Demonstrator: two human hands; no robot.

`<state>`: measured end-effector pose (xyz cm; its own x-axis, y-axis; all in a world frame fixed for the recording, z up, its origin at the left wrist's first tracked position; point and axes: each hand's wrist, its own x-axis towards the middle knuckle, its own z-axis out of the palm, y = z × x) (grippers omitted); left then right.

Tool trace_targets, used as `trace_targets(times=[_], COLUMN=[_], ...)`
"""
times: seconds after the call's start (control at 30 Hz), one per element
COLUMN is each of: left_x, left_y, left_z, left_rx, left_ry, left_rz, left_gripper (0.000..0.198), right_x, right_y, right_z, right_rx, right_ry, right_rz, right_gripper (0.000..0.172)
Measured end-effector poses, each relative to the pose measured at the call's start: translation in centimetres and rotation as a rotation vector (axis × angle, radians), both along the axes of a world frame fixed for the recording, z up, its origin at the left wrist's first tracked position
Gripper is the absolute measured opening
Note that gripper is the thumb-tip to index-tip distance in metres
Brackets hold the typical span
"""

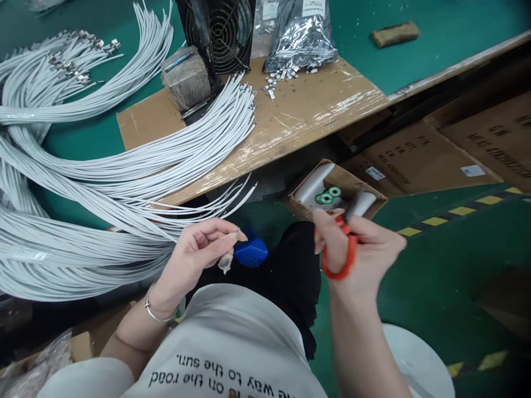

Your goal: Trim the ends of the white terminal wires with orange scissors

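My right hand (pixel 365 237) is closed round a pair of scissors with orange handles (pixel 352 257); its blades are blurred and partly hidden by my fingers. My left hand (pixel 209 246) pinches something tiny between thumb and forefinger, too small to name. A small crumpled whitish piece (pixel 225 262) hangs below those fingers, and I cannot tell how it is held. Beside my left hand, thick bundles of white cables (pixel 83 237) spread over the table and past its edge. Above my lap, the two hands are apart.
A black fan (pixel 219 33) stands behind a grey block (pixel 186 80) on a cardboard sheet (pixel 323 99). Small metal connectors (pixel 271 85) lie by a shiny bag (pixel 302 38). Below the table are a carton (pixel 307 210) with green-rimmed spools (pixel 327 194) and a blue object (pixel 251 253).
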<state>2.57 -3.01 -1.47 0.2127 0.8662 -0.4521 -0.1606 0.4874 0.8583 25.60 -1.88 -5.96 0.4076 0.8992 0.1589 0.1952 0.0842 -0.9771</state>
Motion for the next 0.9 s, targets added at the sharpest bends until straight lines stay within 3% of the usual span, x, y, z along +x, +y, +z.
trace_targets(times=[0.23,0.4,0.6,0.9], left_x=[0.6,0.6,0.5,0.6], left_y=[-0.2,-0.4,-0.6,-0.5], left_z=[0.9,0.6,0.3,0.4], left_rx=[0.104,0.100,0.132,0.158], left_ry=[0.018,0.049,0.107,0.117], left_rz=[-0.012,-0.022,-0.032,-0.022], left_gripper=[0.021,0.022,0.025,0.024], right_x=[-1.9,-1.6,-1.5,-1.6], right_y=[-1.0,-1.2,-1.3,-1.3], right_z=[0.3,1.2,1.6,1.7], right_rx=[-0.117,-0.177,-0.168,-0.065], right_ry=[-0.059,-0.141,-0.246,-0.290], right_rz=[0.483,0.688,0.772,0.725], right_gripper=[0.050,0.045,0.042,0.044])
